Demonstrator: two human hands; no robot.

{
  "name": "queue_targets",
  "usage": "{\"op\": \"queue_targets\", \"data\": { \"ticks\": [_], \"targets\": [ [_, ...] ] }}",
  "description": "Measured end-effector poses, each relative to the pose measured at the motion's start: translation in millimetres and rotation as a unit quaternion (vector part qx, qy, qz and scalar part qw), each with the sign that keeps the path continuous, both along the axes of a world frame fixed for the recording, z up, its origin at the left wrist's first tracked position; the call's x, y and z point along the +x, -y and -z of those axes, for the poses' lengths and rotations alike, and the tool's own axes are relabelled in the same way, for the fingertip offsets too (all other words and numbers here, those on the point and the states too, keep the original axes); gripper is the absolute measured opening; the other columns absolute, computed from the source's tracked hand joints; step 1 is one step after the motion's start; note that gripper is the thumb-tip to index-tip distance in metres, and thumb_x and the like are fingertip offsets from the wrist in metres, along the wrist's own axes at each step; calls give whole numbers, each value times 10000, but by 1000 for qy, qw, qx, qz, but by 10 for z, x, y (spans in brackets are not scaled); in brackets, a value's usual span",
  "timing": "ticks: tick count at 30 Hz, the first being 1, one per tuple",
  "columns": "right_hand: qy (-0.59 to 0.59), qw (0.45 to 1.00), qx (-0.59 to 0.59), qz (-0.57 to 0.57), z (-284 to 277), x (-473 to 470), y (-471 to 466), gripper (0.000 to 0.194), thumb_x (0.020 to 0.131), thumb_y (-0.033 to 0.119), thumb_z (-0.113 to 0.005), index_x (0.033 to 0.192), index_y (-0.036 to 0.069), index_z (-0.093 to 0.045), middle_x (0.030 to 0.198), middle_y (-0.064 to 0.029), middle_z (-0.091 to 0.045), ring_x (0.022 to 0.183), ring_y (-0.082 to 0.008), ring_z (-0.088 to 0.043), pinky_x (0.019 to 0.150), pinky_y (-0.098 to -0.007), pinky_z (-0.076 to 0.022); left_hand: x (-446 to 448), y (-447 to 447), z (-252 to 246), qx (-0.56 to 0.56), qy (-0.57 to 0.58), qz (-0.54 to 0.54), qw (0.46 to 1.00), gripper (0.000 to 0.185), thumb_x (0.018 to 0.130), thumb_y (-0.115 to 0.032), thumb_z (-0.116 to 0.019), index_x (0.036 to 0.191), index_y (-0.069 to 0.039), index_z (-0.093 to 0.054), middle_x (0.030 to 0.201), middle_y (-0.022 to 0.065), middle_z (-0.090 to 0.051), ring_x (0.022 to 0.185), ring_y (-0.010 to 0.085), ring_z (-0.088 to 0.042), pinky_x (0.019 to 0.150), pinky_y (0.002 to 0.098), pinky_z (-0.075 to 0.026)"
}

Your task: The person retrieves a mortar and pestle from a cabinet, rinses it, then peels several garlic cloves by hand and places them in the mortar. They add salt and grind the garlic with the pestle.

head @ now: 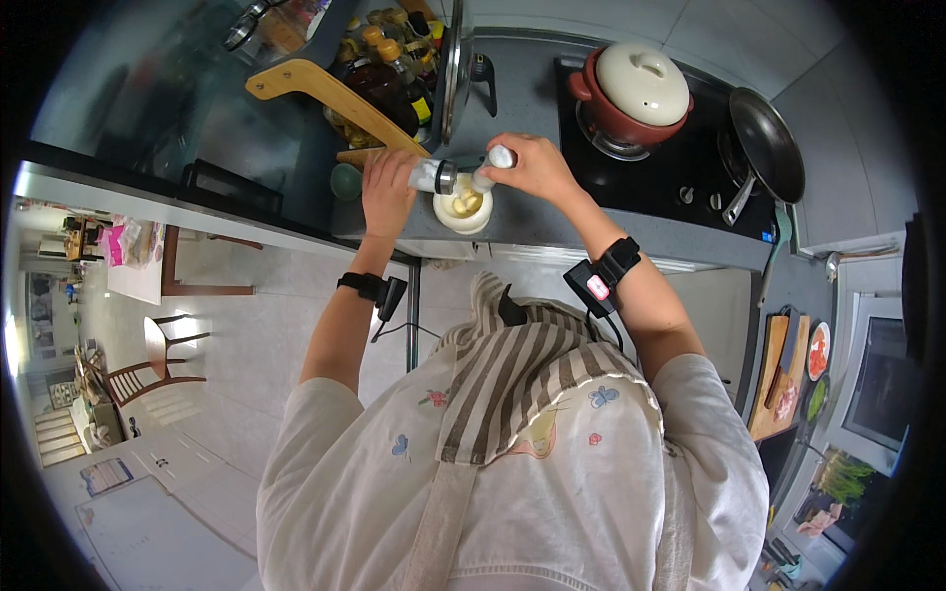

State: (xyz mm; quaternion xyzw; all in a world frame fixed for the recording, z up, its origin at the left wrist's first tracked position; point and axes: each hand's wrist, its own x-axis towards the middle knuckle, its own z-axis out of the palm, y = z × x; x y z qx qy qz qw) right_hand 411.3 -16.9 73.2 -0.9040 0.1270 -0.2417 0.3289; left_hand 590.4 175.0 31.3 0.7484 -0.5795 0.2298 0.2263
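My left hand [388,188] holds a clear shaker jar [429,176] with a metal top and white contents, tipped sideways over a small cream mortar [464,220]. Pale pieces that look like garlic cloves [467,201] lie inside the mortar, which stands on the grey counter near its front edge. In my right hand [533,168] is a whitish pestle [484,177] with a rounded end, its lower part at the mortar's back right rim. The jar's end and the pestle are close together above the mortar.
Behind my left hand are a wooden rack [347,103], sauce bottles [395,55] and a green round object [346,182]. On the right, a red pot [628,122] with a cream lid and a frying pan [768,144] sit on the black hob. A knife [787,347] lies on a cutting board [757,414].
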Motion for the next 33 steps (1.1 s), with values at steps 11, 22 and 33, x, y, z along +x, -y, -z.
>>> {"op": "queue_targets", "data": {
  "ticks": [11,22,33],
  "targets": [
    [-32,996,83,7,115,-25,42,356,681,309,-749,905,60,-627,761,-135,-633,688,-276,-623,614,-336,-484,-204,-117,284,-131,-432,-59,891,593,600,-135,-800,1104,-24,-510,1068,128,-588,983,249,-573,864,330,-439],
    [-24,993,113,-9,-16,-9,-11,341,695,247,-759,924,32,-629,771,-88,-635,702,-136,-611,670,-271,-487,462,115,-1543,-392,-436,72,807,681,603,-134,-829,1153,18,-456,1148,125,-542,1010,203,-567,862,320,-468],
    [-9,995,104,7,-119,-38,-62,327,685,246,-756,905,36,-636,802,-118,-646,733,-236,-646,667,-310,-498,1229,593,-2005,-210,-105,-324,917,554,561,-363,-819,910,4,-596,930,157,-599,842,322,-614,699,409,-504]
  ]
}}
